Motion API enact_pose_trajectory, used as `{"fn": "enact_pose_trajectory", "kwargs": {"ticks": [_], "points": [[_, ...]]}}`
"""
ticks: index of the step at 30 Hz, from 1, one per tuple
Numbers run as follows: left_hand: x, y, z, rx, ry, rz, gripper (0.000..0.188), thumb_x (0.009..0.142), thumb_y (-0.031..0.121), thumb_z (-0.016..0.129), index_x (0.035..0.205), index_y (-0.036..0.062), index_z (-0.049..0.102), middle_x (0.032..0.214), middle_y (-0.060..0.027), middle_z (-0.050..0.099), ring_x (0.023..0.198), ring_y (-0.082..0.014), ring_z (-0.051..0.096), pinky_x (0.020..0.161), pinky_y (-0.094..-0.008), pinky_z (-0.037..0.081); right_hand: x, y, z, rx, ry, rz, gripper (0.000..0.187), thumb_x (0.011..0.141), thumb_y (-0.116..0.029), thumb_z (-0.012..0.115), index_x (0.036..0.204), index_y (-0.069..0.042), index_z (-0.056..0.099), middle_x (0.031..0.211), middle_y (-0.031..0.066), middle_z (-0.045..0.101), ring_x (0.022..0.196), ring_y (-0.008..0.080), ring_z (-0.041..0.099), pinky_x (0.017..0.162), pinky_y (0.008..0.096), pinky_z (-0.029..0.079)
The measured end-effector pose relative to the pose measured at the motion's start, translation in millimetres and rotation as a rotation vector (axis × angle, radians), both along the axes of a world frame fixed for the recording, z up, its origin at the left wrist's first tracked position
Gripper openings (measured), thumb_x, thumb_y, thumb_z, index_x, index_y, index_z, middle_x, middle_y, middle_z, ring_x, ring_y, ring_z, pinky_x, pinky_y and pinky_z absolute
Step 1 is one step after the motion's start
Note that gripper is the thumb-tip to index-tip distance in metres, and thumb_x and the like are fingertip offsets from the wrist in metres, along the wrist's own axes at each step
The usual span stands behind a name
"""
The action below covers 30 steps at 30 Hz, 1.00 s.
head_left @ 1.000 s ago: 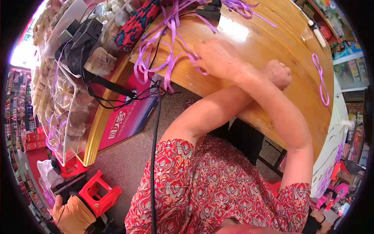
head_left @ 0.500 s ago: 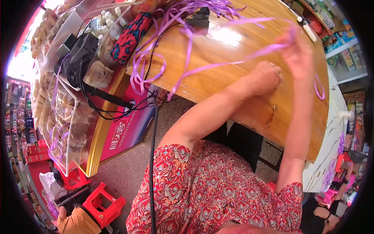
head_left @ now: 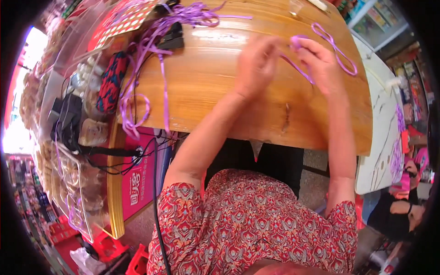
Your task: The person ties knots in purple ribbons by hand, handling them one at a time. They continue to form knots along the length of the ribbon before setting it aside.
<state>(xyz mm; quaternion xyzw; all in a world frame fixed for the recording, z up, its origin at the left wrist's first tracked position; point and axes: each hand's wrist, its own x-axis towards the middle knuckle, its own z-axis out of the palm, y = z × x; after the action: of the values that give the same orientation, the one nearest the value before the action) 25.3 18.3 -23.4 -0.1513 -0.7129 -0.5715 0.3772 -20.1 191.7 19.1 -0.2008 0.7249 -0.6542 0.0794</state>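
Over the wooden table, my right hand (head_left: 319, 64) is closed on a purple ribbon (head_left: 297, 41), which is bunched at its thumb and fingertips. Beside it, my left hand (head_left: 257, 66) is raised with bent fingers, smeared by motion. Whether it grips anything is not clear. A purple strand (head_left: 298, 68) slants down between the two hands. To the right of my right hand, a long purple ribbon loop (head_left: 338, 51) lies on the tabletop. A heap of purple ribbons (head_left: 195, 14) sits at the far left of the table, with strands hanging over its near edge.
A black object (head_left: 172, 37) lies by the ribbon heap. Left of the wooden table (head_left: 201, 98) stand a clear case with bagged goods, a red-and-navy braided bundle (head_left: 112, 82) and black cables (head_left: 114, 169). A white marble-patterned table (head_left: 378, 160) adjoins on the right; another person is beyond it.
My left hand has lifted off the table and moved left. My right hand has come down and left, and the long ribbon stretched across the table is no longer taut there. The view has shifted.
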Motion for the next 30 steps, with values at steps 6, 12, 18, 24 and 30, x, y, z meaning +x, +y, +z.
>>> {"fn": "enact_pose_trajectory", "kwargs": {"ticks": [6, 12, 18, 24, 30], "points": [[-11, -1, -2, 0.190, -0.109, -0.298, 0.037, 0.082, -0.001, 0.059, 0.118, 0.0025, 0.051, 0.112, -0.0081, 0.053, 0.103, -0.0148, 0.052, 0.085, -0.0284, 0.045, 6, -17, -10, -0.019, -0.017, 0.116, 0.031, 0.088, -0.004, 0.053, 0.119, -0.003, 0.056, 0.102, 0.0019, 0.063, 0.088, 0.0069, 0.057, 0.073, 0.0195, 0.045], [-14, -2, -1, -0.290, 0.002, -0.073, 0.035, 0.077, -0.001, 0.063, 0.111, 0.0042, 0.056, 0.097, -0.0120, 0.058, 0.092, -0.0243, 0.056, 0.078, -0.0316, 0.047, 6, -13, -14, 0.005, 0.100, 0.112, 0.032, 0.089, -0.005, 0.053, 0.121, -0.003, 0.053, 0.094, 0.0039, 0.064, 0.072, 0.0065, 0.056, 0.060, 0.0182, 0.043], [-13, 0, -6, -0.151, -0.143, -0.191, 0.017, 0.077, 0.004, 0.066, 0.095, 0.0035, 0.064, 0.077, -0.0071, 0.061, 0.072, -0.0193, 0.059, 0.064, -0.0275, 0.047, 10, -4, 1, 0.052, -0.027, 0.047, 0.029, 0.087, -0.010, 0.058, 0.115, -0.004, 0.057, 0.079, -0.0011, 0.063, 0.065, 0.0046, 0.053, 0.054, 0.0148, 0.038], [-11, -15, 6, 0.458, -0.393, -0.268, 0.011, 0.086, 0.010, 0.062, 0.090, -0.0001, 0.065, 0.074, 0.0005, 0.060, 0.068, -0.0079, 0.054, 0.062, -0.0211, 0.044, 2, 30, 7, 0.112, 0.004, -0.018, 0.019, 0.084, -0.017, 0.064, 0.098, -0.005, 0.067, 0.074, -0.0035, 0.060, 0.064, 0.0031, 0.050, 0.056, 0.0169, 0.035], [-20, -42, 7, 0.453, -0.333, 0.055, 0.013, 0.084, 0.011, 0.064, 0.090, 0.0002, 0.063, 0.079, -0.0020, 0.060, 0.067, -0.0092, 0.052, 0.061, -0.0226, 0.043, -19, 74, -3, 0.135, 0.094, -0.111, 0.018, 0.085, -0.017, 0.064, 0.098, -0.004, 0.067, 0.076, -0.0039, 0.061, 0.069, 0.0028, 0.050, 0.058, 0.0170, 0.035]]}}
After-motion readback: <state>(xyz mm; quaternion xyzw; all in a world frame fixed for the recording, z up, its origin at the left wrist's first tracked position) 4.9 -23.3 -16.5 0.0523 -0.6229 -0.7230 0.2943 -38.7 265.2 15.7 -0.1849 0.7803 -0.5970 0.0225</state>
